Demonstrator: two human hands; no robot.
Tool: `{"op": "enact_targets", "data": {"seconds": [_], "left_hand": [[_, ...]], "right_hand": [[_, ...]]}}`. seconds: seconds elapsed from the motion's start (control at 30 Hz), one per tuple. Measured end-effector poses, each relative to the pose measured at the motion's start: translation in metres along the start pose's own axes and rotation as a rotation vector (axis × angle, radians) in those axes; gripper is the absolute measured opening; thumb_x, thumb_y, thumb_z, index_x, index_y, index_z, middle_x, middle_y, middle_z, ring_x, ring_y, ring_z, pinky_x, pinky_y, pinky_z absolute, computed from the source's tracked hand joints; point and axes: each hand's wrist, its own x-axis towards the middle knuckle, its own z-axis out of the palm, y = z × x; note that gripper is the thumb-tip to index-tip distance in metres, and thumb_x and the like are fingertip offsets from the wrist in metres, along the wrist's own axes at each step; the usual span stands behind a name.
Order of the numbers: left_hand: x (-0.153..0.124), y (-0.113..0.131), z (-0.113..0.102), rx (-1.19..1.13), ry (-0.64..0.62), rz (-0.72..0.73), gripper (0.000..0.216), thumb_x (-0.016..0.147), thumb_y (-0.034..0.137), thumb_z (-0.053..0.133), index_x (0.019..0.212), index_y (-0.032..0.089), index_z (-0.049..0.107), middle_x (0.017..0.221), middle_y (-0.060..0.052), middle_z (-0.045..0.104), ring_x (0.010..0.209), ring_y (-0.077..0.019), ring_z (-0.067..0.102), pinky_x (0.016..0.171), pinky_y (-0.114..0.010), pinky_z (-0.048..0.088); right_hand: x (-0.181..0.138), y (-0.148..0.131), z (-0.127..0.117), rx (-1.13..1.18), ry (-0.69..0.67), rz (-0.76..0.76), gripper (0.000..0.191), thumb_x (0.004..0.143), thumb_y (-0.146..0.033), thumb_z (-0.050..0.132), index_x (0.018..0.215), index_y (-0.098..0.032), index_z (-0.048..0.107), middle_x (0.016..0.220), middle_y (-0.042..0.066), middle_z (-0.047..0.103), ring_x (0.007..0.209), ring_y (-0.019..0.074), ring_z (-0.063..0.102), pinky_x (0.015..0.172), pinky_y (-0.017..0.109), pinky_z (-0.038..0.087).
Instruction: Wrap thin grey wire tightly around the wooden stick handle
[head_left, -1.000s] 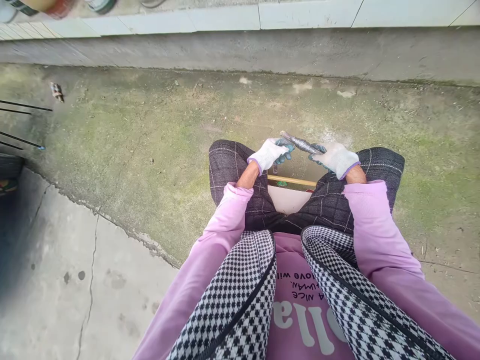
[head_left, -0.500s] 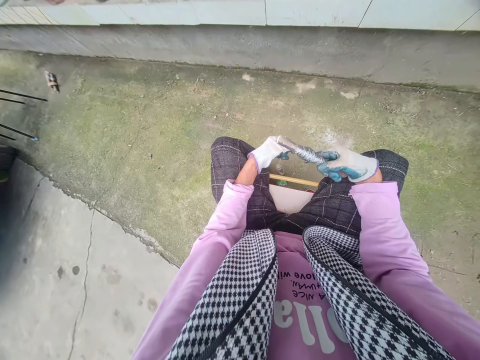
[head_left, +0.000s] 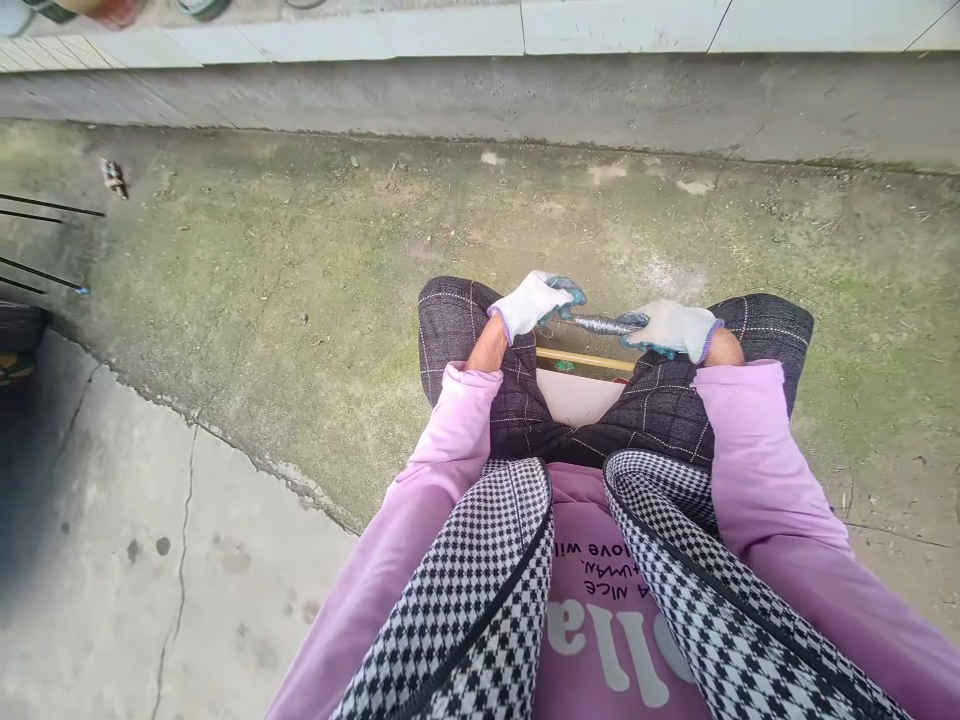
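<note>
A short dark rod wound with a silvery, wire-like strand [head_left: 600, 325] is held level between my two hands, above the gap between my knees. My right hand [head_left: 671, 328], in a white glove with a blue-coated palm, is closed around its right end. My left hand [head_left: 536, 302], gloved the same way, has its fingers curled at the left end. That end is partly hidden by the glove, and the exact grip there is hard to make out.
Below my hands, a yellowish bar [head_left: 585, 360] and a pale panel [head_left: 577, 398] show between my knees. A concrete ledge with white tiles [head_left: 450, 30] runs along the back. Thin black rods [head_left: 52, 208] and a small scrap [head_left: 114, 178] lie at the left.
The wound rod has turned from slanting to nearly level and sits slightly lower. My left fingers have shifted over its left end, and my right hand has moved a little left.
</note>
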Motion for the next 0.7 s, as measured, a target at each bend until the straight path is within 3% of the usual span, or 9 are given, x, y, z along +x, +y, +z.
{"op": "enact_targets", "data": {"seconds": [0.13,0.2,0.27,0.37,0.5,0.7], "left_hand": [[-0.007,0.004,0.011,-0.072,-0.071,-0.016,0.008,0.096,0.013,0.073,0.102,0.014,0.078,0.067,0.003,0.075,0.038,-0.0044,0.041,0.044,-0.021,0.032],[-0.005,0.006,0.013,-0.165,-0.045,0.001,0.012,0.098,0.011,0.070,0.108,0.015,0.073,0.070,0.003,0.077,0.037,-0.0044,0.044,0.046,-0.020,0.037],[-0.003,0.010,0.013,-0.250,0.019,0.004,0.010,0.099,0.012,0.070,0.108,0.016,0.070,0.070,0.004,0.077,0.039,-0.0048,0.048,0.048,-0.019,0.040],[-0.001,0.014,0.010,-0.296,0.057,-0.008,0.005,0.101,0.016,0.072,0.102,0.017,0.068,0.067,0.005,0.075,0.041,-0.0055,0.050,0.050,-0.020,0.042],[0.000,0.009,0.012,-0.283,-0.033,0.037,0.012,0.100,0.018,0.078,0.090,0.014,0.073,0.063,0.003,0.071,0.051,-0.0064,0.059,0.059,-0.020,0.046],[0.015,-0.007,0.017,-0.367,-0.090,0.210,0.016,0.095,0.019,0.081,0.081,0.013,0.076,0.081,-0.003,0.081,0.069,-0.0091,0.070,0.081,-0.025,0.054]], "right_hand": [[0.010,-0.010,-0.003,-0.098,0.184,0.058,0.017,0.092,-0.025,0.078,0.106,-0.017,0.085,0.079,0.006,0.073,0.076,0.0208,0.064,0.069,0.031,0.046],[0.009,-0.011,-0.003,0.059,0.240,0.056,0.015,0.095,-0.029,0.077,0.106,-0.019,0.081,0.078,0.004,0.071,0.071,0.0193,0.062,0.066,0.030,0.047],[0.004,-0.011,-0.002,0.375,0.268,0.021,0.016,0.094,-0.033,0.079,0.103,-0.020,0.077,0.075,0.001,0.066,0.061,0.0159,0.057,0.057,0.027,0.045],[-0.004,-0.011,0.000,0.775,0.235,-0.062,0.030,0.080,-0.035,0.090,0.098,-0.020,0.072,0.071,-0.001,0.062,0.054,0.0122,0.051,0.045,0.024,0.039],[-0.011,-0.012,-0.001,0.923,0.173,-0.115,0.053,0.066,-0.035,0.096,0.111,-0.017,0.075,0.068,-0.003,0.061,0.051,0.0105,0.050,0.042,0.022,0.037],[-0.020,-0.012,-0.008,1.039,0.261,-0.232,0.074,0.070,-0.043,0.093,0.137,-0.014,0.076,0.066,-0.006,0.057,0.047,0.0092,0.042,0.041,0.023,0.034]]}}
